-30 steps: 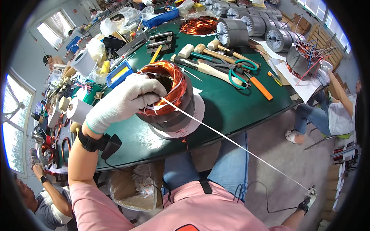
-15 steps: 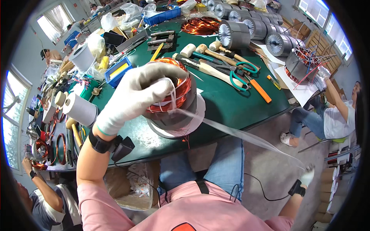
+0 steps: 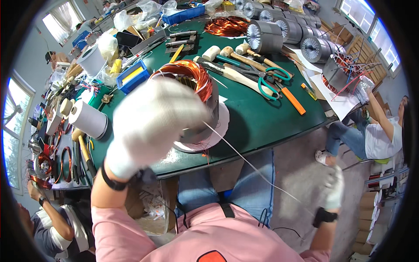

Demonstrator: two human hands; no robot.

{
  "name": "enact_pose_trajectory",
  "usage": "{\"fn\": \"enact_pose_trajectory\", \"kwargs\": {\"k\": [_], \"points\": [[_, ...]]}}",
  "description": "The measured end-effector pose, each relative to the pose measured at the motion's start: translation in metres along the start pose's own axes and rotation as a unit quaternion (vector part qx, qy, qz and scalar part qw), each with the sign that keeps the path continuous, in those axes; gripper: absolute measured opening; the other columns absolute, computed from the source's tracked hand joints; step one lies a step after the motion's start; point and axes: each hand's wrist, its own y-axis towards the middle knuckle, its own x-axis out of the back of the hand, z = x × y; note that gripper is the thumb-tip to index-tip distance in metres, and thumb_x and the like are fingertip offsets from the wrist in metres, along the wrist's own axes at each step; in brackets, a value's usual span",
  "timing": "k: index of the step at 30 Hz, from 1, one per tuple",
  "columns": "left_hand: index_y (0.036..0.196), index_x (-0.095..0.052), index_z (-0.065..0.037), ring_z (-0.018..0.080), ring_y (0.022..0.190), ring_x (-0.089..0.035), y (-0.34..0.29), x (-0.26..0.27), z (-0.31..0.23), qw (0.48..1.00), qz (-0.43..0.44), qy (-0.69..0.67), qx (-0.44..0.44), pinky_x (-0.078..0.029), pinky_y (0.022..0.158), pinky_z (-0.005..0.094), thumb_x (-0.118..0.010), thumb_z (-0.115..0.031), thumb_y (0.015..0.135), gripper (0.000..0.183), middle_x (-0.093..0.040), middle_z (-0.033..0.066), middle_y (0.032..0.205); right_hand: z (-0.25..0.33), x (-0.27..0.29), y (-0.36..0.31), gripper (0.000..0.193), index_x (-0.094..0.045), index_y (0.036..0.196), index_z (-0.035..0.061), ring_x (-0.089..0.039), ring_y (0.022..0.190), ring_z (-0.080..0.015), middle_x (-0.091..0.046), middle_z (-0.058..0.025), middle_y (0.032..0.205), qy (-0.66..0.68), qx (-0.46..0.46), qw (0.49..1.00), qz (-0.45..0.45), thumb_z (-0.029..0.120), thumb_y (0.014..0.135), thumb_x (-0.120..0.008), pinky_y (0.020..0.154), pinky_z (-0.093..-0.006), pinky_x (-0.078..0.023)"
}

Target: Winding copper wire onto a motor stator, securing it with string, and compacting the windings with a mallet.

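Observation:
A grey motor stator (image 3: 205,118) with copper windings (image 3: 192,72) on top stands on a white disc on the green table (image 3: 262,118). My left hand (image 3: 152,122), in a white glove, is raised in front of the stator and covers much of it; it looks closed near the windings. A thin white cord (image 3: 257,170) runs taut from the stator down to the right. My right hand (image 3: 334,190), also gloved, is held out low beside my knee and grips the cord's far end.
Wooden mallets (image 3: 231,54), green-handled scissors (image 3: 270,81) and an orange tool (image 3: 292,100) lie behind the stator. Finished stators (image 3: 266,35) line the back. White tape rolls (image 3: 89,118) stand at left. One person (image 3: 375,131) sits at right, another (image 3: 48,218) at lower left.
My left hand has risen closer to the camera and now hides more of the stator. My right hand has come in and up from the far lower right, with the cord still taut.

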Motion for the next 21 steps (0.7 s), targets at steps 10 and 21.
{"fn": "enact_pose_trajectory", "kwargs": {"k": [10, 21], "points": [[0.102, -0.074, -0.007, 0.0278, 0.103, -0.068, -0.072, -0.026, -0.03, 0.993, 0.017, 0.025, -0.113, -0.061, 0.082, 0.0379, -0.078, -0.013, 0.066, 0.037, -0.067, 0.0138, 0.113, 0.029, -0.323, -0.179, 0.029, -0.068, 0.102, 0.0004, -0.056, 0.085, -0.0046, -0.061, -0.0007, 0.095, -0.054, -0.095, 0.809, 0.577, 0.027, 0.108, -0.057, 0.075, -0.0224, -0.046], [0.107, -0.079, -0.015, 0.0238, 0.08, -0.064, -0.063, -0.031, 0.03, 0.991, -0.047, 0.119, 0.042, -0.051, 0.08, 0.0403, -0.083, -0.011, 0.067, 0.04, -0.071, 0.0031, 0.095, -0.051, -0.336, -0.18, 0.051, -0.064, 0.091, 0.0026, -0.045, 0.069, -0.007, -0.054, 0.0006, 0.085, 0.106, 0.1, 0.759, 0.634, 0.052, 0.103, -0.06, 0.064, -0.0224, -0.037]]}}
